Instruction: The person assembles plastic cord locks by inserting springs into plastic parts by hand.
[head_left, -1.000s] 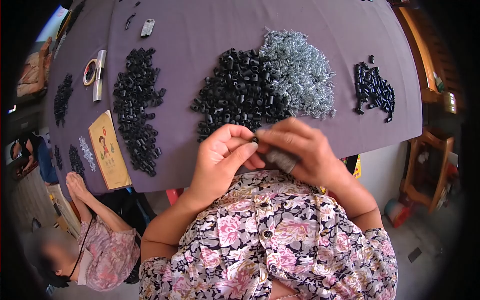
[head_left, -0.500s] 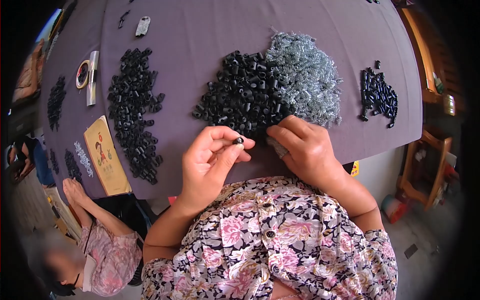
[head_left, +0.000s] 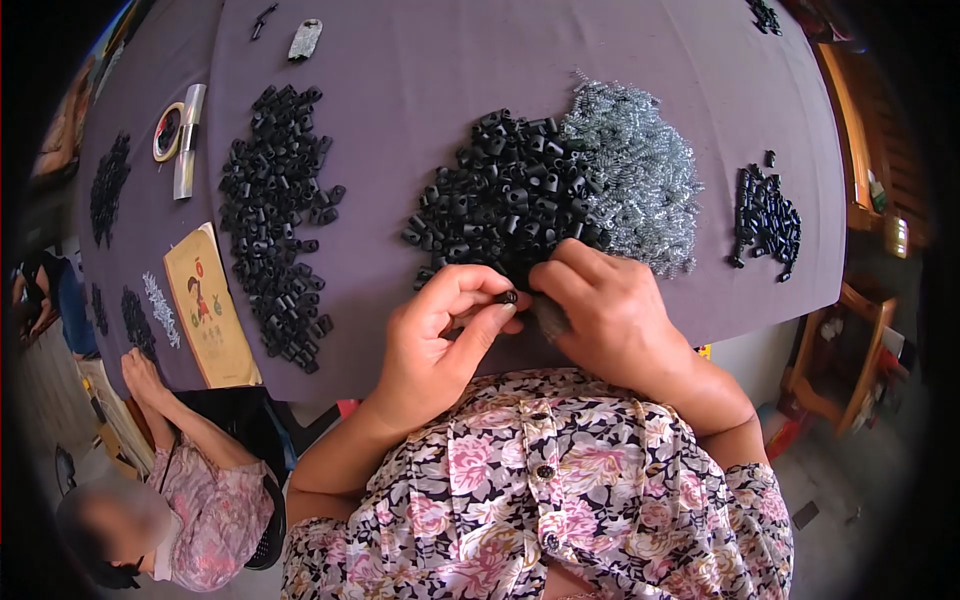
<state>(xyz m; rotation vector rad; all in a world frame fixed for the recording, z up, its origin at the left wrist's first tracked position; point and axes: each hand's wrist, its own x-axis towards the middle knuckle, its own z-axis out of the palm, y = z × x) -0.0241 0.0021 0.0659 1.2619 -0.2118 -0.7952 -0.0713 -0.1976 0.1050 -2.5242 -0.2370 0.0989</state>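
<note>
My left hand pinches a small black plastic barrel between thumb and forefinger, its round open end showing. Close beside it on the right, my right hand has its fingers curled down and pressed together. Something greyish shows under those fingers, too blurred to name. Just beyond both hands lies a heap of short black plastic barrels, some with a hole in the side. Against that heap's right side rests a pile of small silvery coil springs.
More black barrels form a long pile on the left of the grey cloth. Slim black pieces lie at right. A booklet, tape roll and clear roll lie left. Another person's hands rest at the table's edge.
My left hand has moved right with the black barrel, so the two hands are nearer each other. The camera view has shifted slightly, and the heaps appear lower and further right.
</note>
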